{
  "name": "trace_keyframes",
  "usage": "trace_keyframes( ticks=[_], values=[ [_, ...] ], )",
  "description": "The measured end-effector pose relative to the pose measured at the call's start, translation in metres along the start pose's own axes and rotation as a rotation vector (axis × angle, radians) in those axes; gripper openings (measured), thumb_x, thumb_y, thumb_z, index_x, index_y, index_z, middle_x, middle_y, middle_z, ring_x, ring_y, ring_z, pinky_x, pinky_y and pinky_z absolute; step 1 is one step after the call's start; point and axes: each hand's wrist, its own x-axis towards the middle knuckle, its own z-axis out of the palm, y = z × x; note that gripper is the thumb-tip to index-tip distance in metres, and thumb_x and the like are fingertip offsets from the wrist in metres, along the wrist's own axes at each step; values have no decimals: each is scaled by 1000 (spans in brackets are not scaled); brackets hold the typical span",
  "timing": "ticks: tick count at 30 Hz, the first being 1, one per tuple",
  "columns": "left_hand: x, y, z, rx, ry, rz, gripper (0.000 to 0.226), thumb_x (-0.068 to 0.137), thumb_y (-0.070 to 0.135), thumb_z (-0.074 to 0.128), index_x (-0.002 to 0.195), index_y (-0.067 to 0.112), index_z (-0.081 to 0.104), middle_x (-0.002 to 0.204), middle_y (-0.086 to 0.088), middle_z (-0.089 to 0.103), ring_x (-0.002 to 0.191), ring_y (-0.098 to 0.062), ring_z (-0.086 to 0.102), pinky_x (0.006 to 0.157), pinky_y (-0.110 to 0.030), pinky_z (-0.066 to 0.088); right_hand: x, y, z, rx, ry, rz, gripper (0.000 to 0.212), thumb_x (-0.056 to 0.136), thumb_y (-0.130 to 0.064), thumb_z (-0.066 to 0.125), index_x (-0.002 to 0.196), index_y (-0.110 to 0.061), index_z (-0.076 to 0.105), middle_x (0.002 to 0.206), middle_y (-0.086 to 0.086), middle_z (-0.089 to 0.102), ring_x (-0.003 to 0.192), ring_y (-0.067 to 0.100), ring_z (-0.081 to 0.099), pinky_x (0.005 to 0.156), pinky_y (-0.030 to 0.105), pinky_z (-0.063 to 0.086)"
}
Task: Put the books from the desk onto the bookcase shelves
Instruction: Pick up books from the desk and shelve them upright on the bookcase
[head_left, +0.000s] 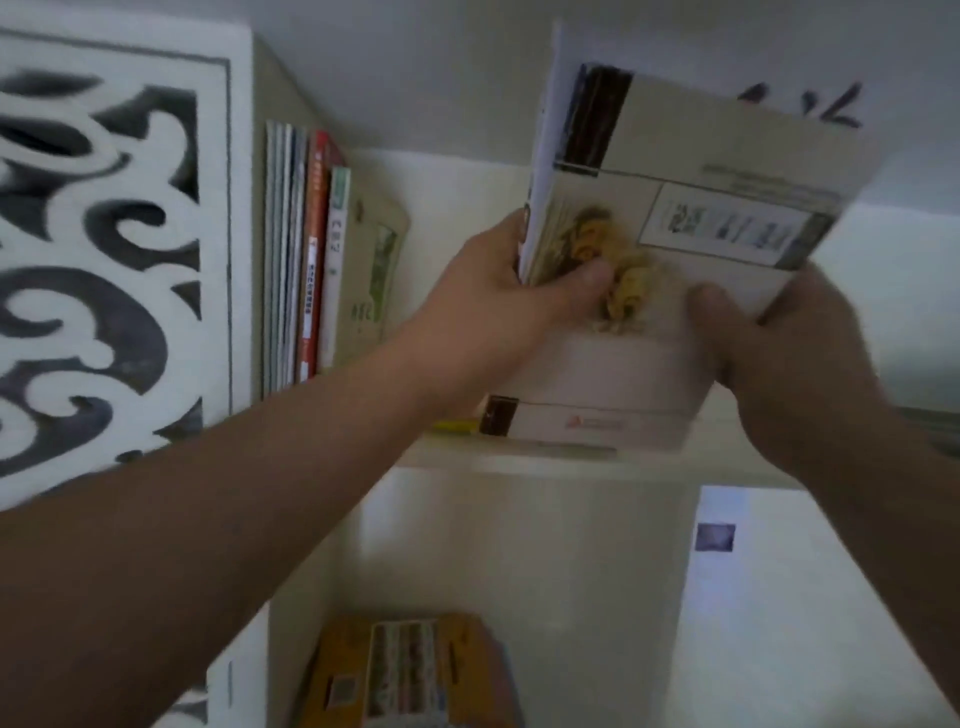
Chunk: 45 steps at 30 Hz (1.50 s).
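Note:
I hold a cream-covered book (691, 171) with a yellow flower picture and dark corner blocks, tilted, in the upper bookcase compartment. Behind it is at least one more white-covered book (550, 104). My left hand (519, 291) grips the left spine edge, thumb on the cover. My right hand (789, 338) grips the lower right edge. The book's bottom edge sits near the shelf board (519, 460). Several books (311, 254) stand upright at the left end of the same shelf, the rightmost leaning.
A white carved panel (104, 249) with dark swirls forms the bookcase's left side. On the lower shelf lies a yellow-orange book (405, 670). A white book (727, 571) with a small blue square stands at the lower right. A yellow object (457, 426) lies on the shelf.

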Motion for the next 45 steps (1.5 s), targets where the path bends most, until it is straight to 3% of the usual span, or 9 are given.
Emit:
trace_keyframes(
  ticks=[3, 12, 16, 20, 26, 32, 38, 41, 45],
  values=[
    [25, -2, -16, 194, 209, 83, 19, 91, 36, 75, 109, 30, 70, 107, 4, 78, 102, -12, 74, 97, -48, 60, 33, 7, 44, -35, -12, 167, 54, 91, -29, 82, 135, -36, 51, 122, -4, 66, 110, 18, 68, 92, 46, 60],
    [6, -15, -87, 527, 604, 83, 22, 101, 29, 68, 122, 31, 66, 103, 15, 71, 101, -2, 68, 94, -33, 58, 8, 2, 178, 46, -853, 33, 110, 85, 1, 83, 155, -57, 20, 123, -44, 48, 99, -34, 51, 80, 2, 47],
    [-3, -22, -112, 591, 658, -7, 24, 101, 33, 64, 125, 34, 60, 105, 14, 69, 100, -8, 68, 93, -44, 60, 4, 4, 185, -146, -1061, -101, 105, 88, -1, 80, 157, -42, 13, 138, -27, 48, 96, -31, 54, 80, -2, 42],
    [-6, -39, -109, 815, 603, 58, 52, 98, 36, 58, 148, 36, 44, 125, 6, 64, 114, -18, 63, 97, -44, 57, 3, 20, 161, -642, -1131, -237, 106, 94, -40, 73, 162, -55, -6, 171, -12, 29, 148, 9, 41, 114, 31, 44],
    [1, -63, -79, 1053, 810, 20, 77, 94, 11, 64, 163, 25, 30, 142, -16, 45, 122, -32, 42, 104, -45, 39, 5, 38, 128, -1035, -982, -406, 55, 102, -60, 49, 155, -49, 35, 154, -16, 49, 136, 14, 50, 102, 37, 49],
    [-22, -99, -97, 1767, 356, 0, 77, 95, 39, 31, 167, 16, 17, 173, -22, -6, 159, -47, -1, 124, -54, 18, 17, 64, 52, -1213, -832, -19, 119, 55, -113, 23, 158, -53, 19, 165, -22, 28, 147, 14, 39, 116, 40, 40],
    [-35, -78, -113, 1841, 211, -36, 84, 95, 73, 17, 165, 27, 29, 174, -19, 3, 160, -43, -4, 128, -60, 6, 17, 75, 11, -1059, -791, 488, 155, 25, -118, 27, 163, -54, -2, 160, -2, 47, 136, 22, 54, 100, 30, 42],
    [-33, -56, -96, 1694, 214, 62, 85, 93, 79, 23, 164, 33, 23, 175, -17, 0, 160, -44, -8, 128, -64, 3, 7, 60, 29, -862, -818, 466, 126, 63, -88, 69, 163, -53, 0, 147, -15, 43, 120, 14, 52, 86, 23, 44],
    [-12, -67, -61, 1375, -459, -30, 102, 85, 87, 50, 162, 50, -6, 175, 6, 6, 161, -29, 4, 129, -57, 7, 14, 63, 48, -530, -745, 563, 131, 58, -31, 93, 165, -41, 18, 145, -3, 48, 111, 17, 59, 74, 25, 50]
  ],
)
